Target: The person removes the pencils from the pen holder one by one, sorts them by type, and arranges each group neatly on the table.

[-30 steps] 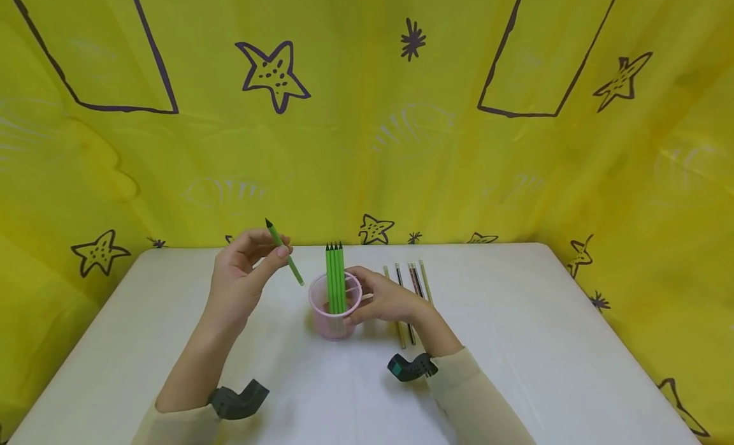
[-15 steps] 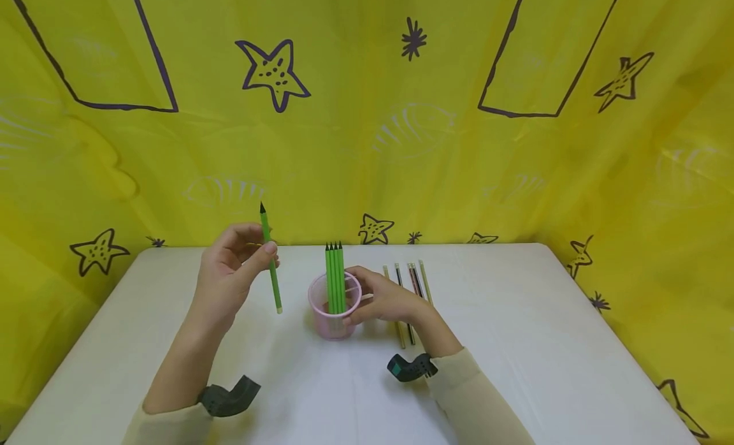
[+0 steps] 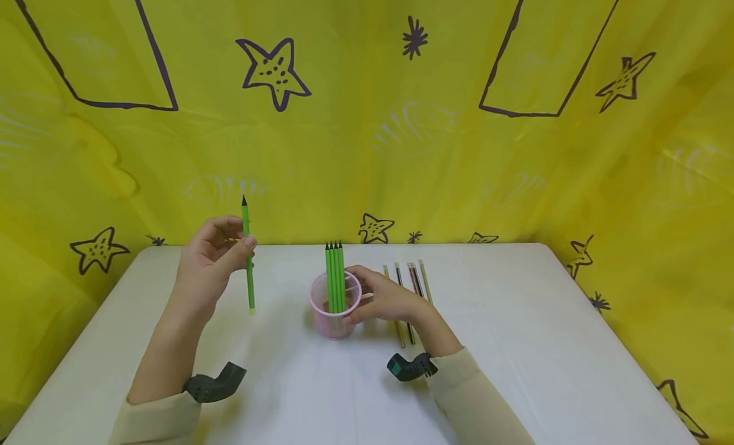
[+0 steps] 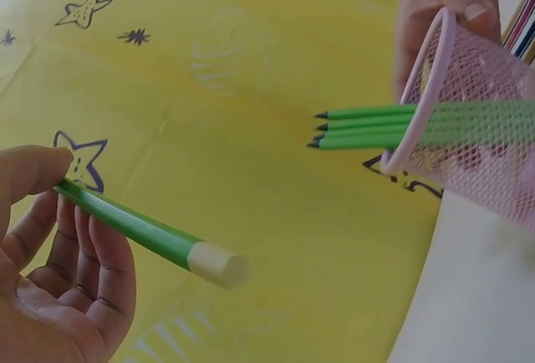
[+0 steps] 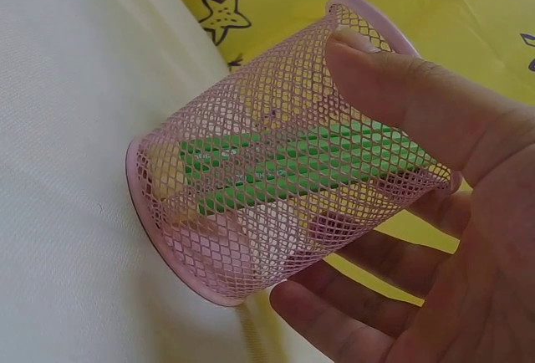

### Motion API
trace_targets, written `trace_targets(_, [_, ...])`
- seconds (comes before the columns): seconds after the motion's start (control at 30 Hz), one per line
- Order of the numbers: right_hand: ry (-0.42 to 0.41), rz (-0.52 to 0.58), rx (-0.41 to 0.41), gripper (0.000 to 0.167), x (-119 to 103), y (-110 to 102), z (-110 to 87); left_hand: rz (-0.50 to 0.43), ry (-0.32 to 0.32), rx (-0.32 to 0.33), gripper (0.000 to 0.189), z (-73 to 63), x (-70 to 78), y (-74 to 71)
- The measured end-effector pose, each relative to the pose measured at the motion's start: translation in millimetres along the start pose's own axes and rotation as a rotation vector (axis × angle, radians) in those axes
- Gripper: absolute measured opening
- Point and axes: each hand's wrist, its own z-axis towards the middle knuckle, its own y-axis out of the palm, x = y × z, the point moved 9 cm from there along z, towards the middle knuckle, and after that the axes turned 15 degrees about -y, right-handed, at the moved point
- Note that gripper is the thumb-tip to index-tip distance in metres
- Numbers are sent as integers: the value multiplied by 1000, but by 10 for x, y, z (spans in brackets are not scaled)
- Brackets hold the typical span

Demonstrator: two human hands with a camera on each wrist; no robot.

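My left hand [image 3: 209, 260] pinches a green pencil [image 3: 248, 260] between thumb and fingers, left of the cup and above the table. The pencil stands nearly upright, its black tip up; in the left wrist view its pale end [image 4: 219, 264] points toward the cup side. My right hand [image 3: 385, 296] grips the pink mesh pencil cup [image 3: 334, 327] by its right side, thumb and fingers around the wall, as the right wrist view shows. Several green pencils [image 3: 335, 276] stand together in the cup, black tips up. Their lower ends show through the mesh [image 5: 276, 171].
Right of the cup, partly behind my right hand, several pencils [image 3: 425, 280] in gold, black and red lie side by side on the white table [image 3: 516, 343]. A yellow curtain [image 3: 344, 145] with drawn stars hangs behind and at the sides.
My left hand has moved left, away from the cup, and the green pencil in it has turned from slanted to nearly upright. The right hand and the cup have stayed in place.
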Motion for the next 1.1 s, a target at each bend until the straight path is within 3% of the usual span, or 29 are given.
trace_targets(0.27, [18,-4,-3,83,8,17,0,31,5,14,24,-5,11,-204])
trace_targets(0.43, [9,-10,-10,82,0,17,19,109,6,54,25,8,9,-370])
trace_targets(0.67, [10,-26,-10,82,4,8,32,171,-59,100,25,68,-89,-596])
trace_targets(0.77, [14,-28,-8,83,1,3,26,200,-93,79,24,94,-146,-629])
trace_targets(0.93, [15,-26,-5,83,4,-3,10,323,-134,61,24,139,-232,-636])
trace_targets(1.1, [18,-24,-1,83,38,-11,-2,434,-158,35,35,158,-303,-620])
